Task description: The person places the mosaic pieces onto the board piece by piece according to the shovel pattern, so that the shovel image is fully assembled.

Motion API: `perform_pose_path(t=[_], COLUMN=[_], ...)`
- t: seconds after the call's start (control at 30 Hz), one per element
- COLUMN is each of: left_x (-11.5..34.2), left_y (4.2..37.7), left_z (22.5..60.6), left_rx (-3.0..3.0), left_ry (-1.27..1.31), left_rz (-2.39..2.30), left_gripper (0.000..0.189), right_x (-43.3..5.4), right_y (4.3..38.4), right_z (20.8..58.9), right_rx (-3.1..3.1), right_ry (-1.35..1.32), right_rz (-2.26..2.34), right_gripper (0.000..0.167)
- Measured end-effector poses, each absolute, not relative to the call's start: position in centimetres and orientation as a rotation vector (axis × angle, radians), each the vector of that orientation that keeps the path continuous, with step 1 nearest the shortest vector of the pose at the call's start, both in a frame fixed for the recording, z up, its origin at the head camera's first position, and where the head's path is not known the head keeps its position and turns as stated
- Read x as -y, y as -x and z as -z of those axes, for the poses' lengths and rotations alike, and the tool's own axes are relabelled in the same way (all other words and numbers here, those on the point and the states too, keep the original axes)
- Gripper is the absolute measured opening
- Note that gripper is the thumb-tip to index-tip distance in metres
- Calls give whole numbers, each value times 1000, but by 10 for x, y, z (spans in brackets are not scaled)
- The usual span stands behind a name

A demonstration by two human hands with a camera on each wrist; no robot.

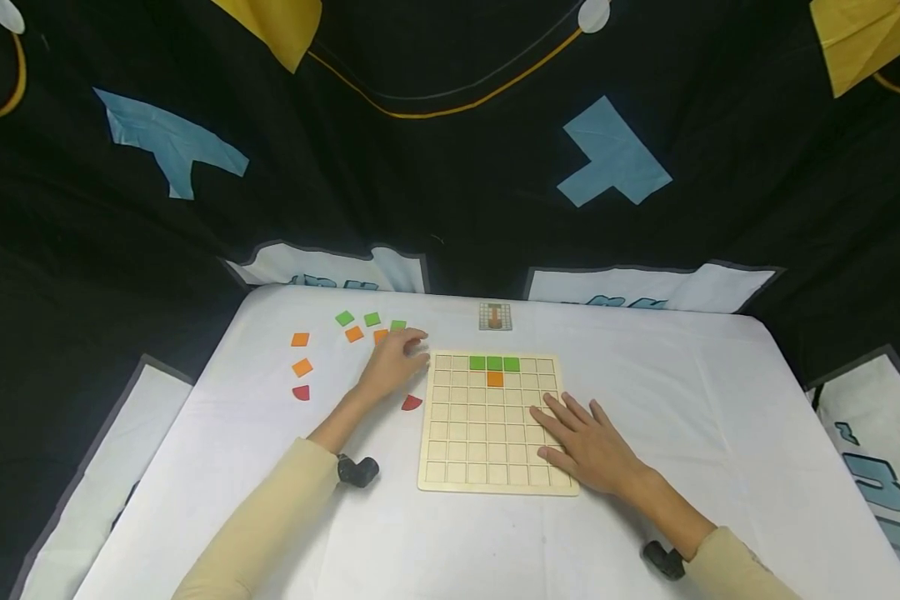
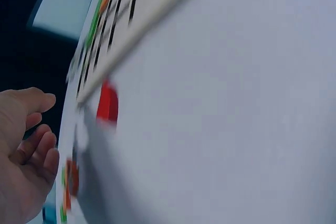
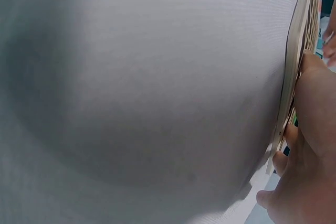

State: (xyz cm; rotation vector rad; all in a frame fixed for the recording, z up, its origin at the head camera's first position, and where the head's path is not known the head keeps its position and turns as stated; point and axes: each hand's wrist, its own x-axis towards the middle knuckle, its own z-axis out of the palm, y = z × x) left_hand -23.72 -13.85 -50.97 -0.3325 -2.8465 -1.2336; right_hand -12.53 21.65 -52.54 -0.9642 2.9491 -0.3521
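A pale wooden grid board (image 1: 457, 433) lies on the white table. Three green square tiles (image 1: 494, 363) sit side by side in its top row, with an orange square tile (image 1: 495, 379) under the middle one. My left hand (image 1: 392, 365) hovers by the board's upper left corner, thumb and fingers apart; in the left wrist view no piece shows between them. Beneath that hand lies a red quarter-round piece (image 1: 412, 403), close to the board's left edge. With fingers spread, my right hand (image 1: 588, 446) rests on the board's right side.
Left of the board lie loose green tiles (image 1: 372, 319), several orange tiles (image 1: 302, 367) and another red piece (image 1: 301, 392). A small picture card (image 1: 495, 317) with a grid pattern lies behind the board. Black cloth (image 1: 435, 183) hangs behind the table.
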Motion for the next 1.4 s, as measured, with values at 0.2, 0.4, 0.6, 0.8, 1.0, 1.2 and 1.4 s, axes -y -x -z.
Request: perform_pose_path(t=[0.2,0.4,0.6,0.8,1.0,1.2,1.4], left_x=[194,229,237,236,236,236,227], left_y=[242,247,249,254,256,255,251], left_z=[508,509,513,515,517,516,517], left_rx=[2839,2855,2911,2929,2927,2900,2766], left_ry=[125,-1,-36,-60,-62,-40,-51], left_rz=[1109,1081,1071,1033,1022,1043,1186], left_gripper=[47,50,52,49,38,37,37], right_x=[-215,-216,-215,-215,-216,-216,-217], right_y=[125,124,124,123,123,122,124], right_z=[525,527,525,523,524,523,526], right_rx=[-2952,-2985,-2962,-2956,-2951,-2954,-2959], right_ry=[969,1025,979,959,948,952,967], right_rz=[354,400,378,348,334,340,358], right_gripper=[63,61,62,63,64,64,64])
